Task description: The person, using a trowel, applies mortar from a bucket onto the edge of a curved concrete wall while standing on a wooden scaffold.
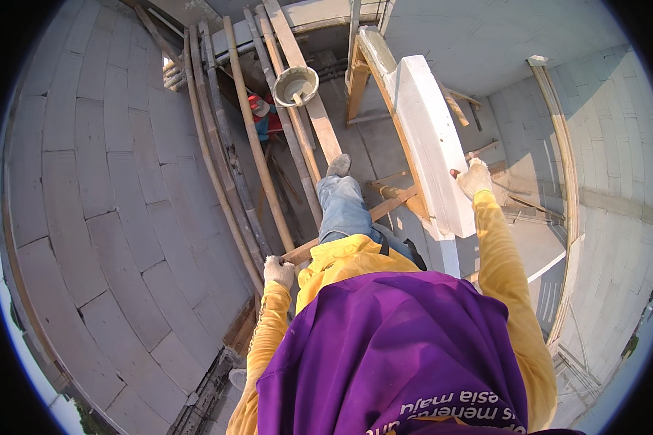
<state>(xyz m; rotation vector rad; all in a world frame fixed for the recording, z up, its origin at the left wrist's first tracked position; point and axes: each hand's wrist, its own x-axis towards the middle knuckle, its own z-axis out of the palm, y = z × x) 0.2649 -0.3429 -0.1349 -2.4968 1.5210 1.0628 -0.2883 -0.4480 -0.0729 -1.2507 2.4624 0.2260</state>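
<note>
White aerated-concrete block [435,145] just left of and ahead of right hand [475,180]. Gap dropping to floor between block and bamboo pole [259,138], ahead of left hand [278,272]; blockwork wall [109,196] closes room on left hand's outer side. Right arm stretched forward, fingers bent at block's right edge; cannot tell whether gripping. Left arm nearer body, fingers curled around wooden batten [299,253].

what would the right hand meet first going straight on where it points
Most likely the white block; the right hand seems to be right at its edge, though depth is unclear.
</note>
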